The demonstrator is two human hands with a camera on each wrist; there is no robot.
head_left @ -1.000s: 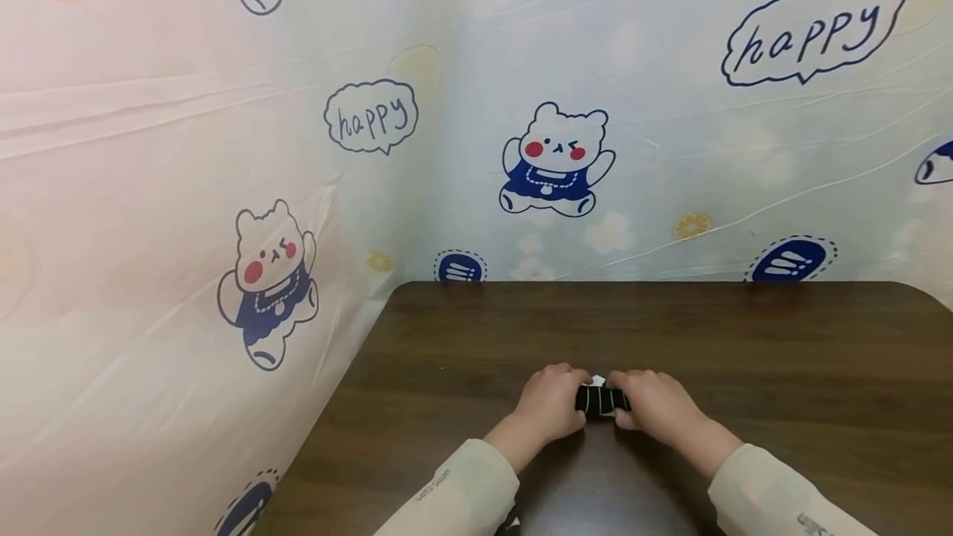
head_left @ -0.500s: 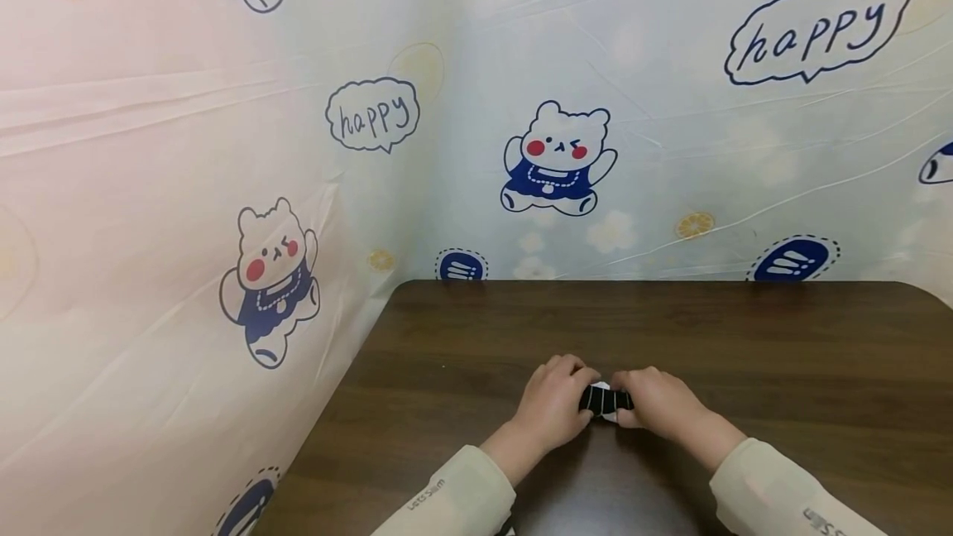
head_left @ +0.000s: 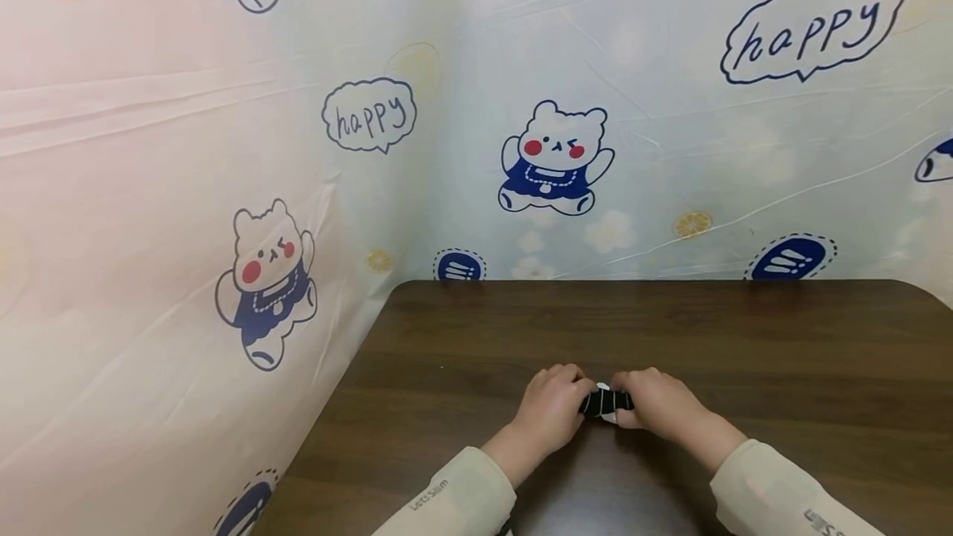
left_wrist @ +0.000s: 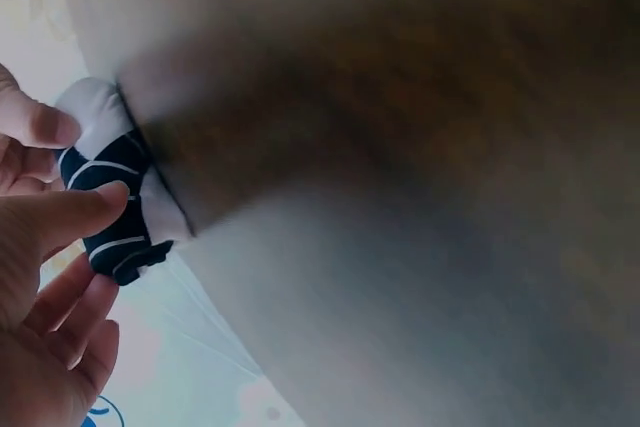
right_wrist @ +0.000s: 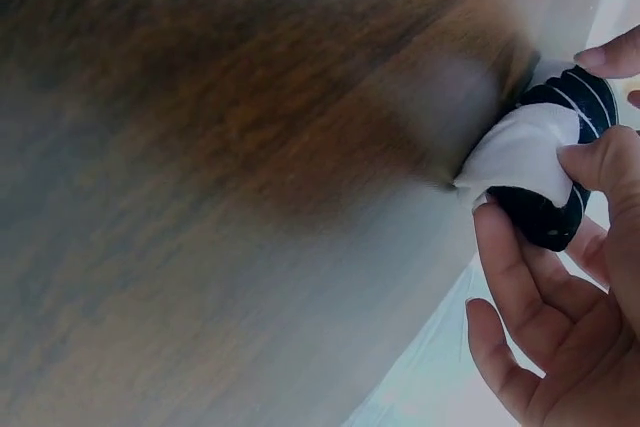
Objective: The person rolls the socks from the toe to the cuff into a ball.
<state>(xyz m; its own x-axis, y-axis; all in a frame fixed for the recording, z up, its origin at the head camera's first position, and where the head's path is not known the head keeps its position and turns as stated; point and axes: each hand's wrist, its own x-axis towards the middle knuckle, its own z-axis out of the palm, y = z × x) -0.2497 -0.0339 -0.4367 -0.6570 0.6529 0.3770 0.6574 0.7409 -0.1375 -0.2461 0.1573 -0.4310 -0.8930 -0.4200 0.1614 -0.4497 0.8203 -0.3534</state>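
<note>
Between both hands, low over the middle of the table, is a small rolled-up sock point(head_left: 605, 404), black with thin white stripes and white parts. My left hand point(head_left: 551, 410) holds its left end. In the left wrist view the thumb lies across the striped side of the sock point(left_wrist: 105, 192), with fingers curled behind it. The right hand point(head_left: 661, 405) grips the other end. In the right wrist view its thumb presses a white flap on the sock point(right_wrist: 525, 152), and fingers support the black rolled end from below.
The dark wooden table point(head_left: 476, 329) reaches back to a hanging printed curtain point(head_left: 670, 147), which also runs along its left side. A small black-and-white thing point(head_left: 507, 528) shows beside the left sleeve point(head_left: 454, 495), mostly hidden at the bottom edge.
The sock and left hand have shifted slightly to the right, and more of the sock's white underside shows beneath the stripes. Both hands keep holding it.
</note>
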